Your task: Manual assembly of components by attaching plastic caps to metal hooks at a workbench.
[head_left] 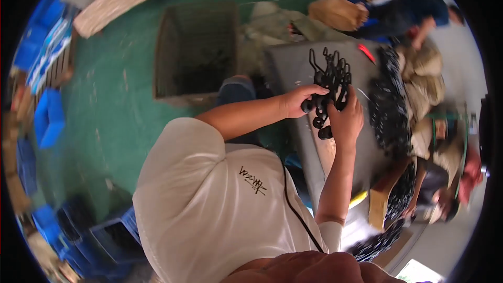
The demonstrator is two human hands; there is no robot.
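Over the near edge of a grey-topped table [285, 63], I hold a bundle of black parts [331, 76] with long looped ends and round knobs. My left hand [308, 98] grips it from the left side, thumb laid across the parts. On the right, my right hand [347, 118] is closed around the same bundle, fingers wrapped behind it. The looped ends point away from me and the knobs hang toward me. What the parts are exactly I cannot make out.
A heap of black parts [390, 107] lies along the table's right side, near a red tool [367, 53]. A cardboard box [378, 207] and yellow object [359, 198] are nearer. Left stands a large crate [159, 57]. Co-workers [403, 13] are at the right.
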